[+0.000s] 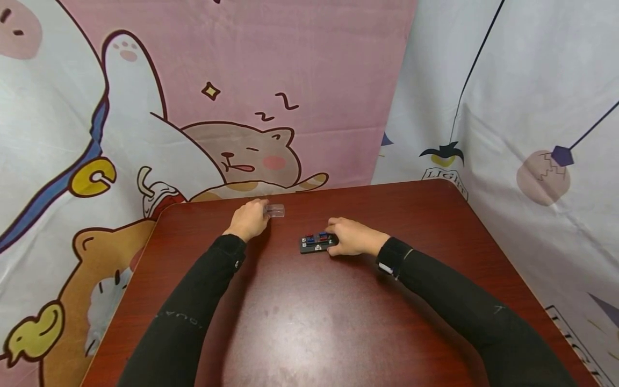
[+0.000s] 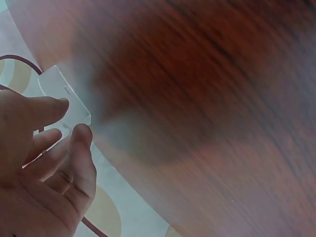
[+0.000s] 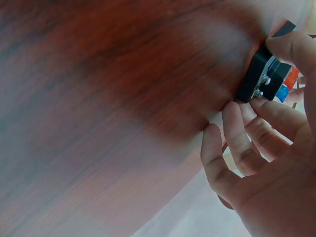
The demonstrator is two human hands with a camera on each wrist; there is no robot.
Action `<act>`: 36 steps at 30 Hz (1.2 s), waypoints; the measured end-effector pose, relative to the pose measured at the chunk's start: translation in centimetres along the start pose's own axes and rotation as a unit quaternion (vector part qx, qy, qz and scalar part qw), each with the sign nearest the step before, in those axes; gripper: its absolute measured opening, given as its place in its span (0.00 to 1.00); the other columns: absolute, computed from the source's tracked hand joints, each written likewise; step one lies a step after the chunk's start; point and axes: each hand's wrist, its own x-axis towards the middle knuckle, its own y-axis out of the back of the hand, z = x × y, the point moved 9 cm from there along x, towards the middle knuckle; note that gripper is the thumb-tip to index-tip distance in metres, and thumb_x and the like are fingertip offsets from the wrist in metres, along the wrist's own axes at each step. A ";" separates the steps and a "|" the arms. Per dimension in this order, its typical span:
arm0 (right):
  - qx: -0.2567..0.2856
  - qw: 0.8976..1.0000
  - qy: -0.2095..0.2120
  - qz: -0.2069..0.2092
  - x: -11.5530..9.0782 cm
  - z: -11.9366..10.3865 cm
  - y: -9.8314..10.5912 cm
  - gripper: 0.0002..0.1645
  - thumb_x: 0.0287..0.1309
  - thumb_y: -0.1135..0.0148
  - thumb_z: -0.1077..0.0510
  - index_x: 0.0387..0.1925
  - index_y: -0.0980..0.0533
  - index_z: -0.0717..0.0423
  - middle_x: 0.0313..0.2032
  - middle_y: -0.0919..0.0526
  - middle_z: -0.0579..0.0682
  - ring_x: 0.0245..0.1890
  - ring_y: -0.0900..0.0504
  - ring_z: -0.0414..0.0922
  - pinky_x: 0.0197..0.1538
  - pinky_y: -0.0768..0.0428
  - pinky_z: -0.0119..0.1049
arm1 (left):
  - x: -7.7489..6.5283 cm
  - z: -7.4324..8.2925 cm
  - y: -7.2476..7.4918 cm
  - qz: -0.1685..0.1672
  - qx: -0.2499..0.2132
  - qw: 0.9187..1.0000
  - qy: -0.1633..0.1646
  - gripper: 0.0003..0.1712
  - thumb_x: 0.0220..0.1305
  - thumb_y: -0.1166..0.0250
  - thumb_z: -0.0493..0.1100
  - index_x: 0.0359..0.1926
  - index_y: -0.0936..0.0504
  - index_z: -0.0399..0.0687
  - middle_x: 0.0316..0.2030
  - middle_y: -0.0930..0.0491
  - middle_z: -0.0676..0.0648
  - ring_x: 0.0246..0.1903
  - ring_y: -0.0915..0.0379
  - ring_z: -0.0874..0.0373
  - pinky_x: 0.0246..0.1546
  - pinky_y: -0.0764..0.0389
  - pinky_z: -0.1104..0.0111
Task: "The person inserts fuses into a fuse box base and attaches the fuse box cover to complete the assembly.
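Near the table's far edge, my left hand holds a clear plastic cover by its left end. Its thumb lies against the face of the cover in the left wrist view, with the fingers curled behind. To the right and nearer, my right hand grips the right end of a black fuse block, thumb on the near side and fingers on the far side. Red and blue blade fuses and metal screw terminals sit on top of the fuse block. The palm side hides part of it.
The brown wooden table has rounded far corners and a bright glare in its middle. A pink cartoon cloth hangs right behind the far edge, and a white printed cloth hangs along the right side.
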 end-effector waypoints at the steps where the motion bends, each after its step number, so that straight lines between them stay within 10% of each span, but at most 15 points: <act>1: 0.001 1.000 0.000 0.001 0.0 0.0 0.0 0.40 0.69 0.26 0.41 0.72 0.21 0.60 0.64 0.20 0.54 0.59 0.19 0.48 0.68 0.17 0.50 | 0.0 0.0 0.0 0.001 -0.001 1.000 0.000 0.27 0.77 0.33 0.41 0.72 0.20 0.39 0.63 0.15 0.36 0.60 0.15 0.36 0.62 0.15 0.40; 36: 0.011 1.000 -0.008 -0.006 0.0 0.2 -0.1 0.40 0.70 0.27 0.41 0.74 0.22 0.60 0.68 0.21 0.55 0.64 0.19 0.51 0.71 0.19 0.51 | -1.0 -0.2 0.0 0.000 -0.028 1.000 0.007 0.18 0.76 0.34 0.47 0.58 0.17 0.41 0.50 0.17 0.42 0.44 0.19 0.45 0.52 0.16 0.47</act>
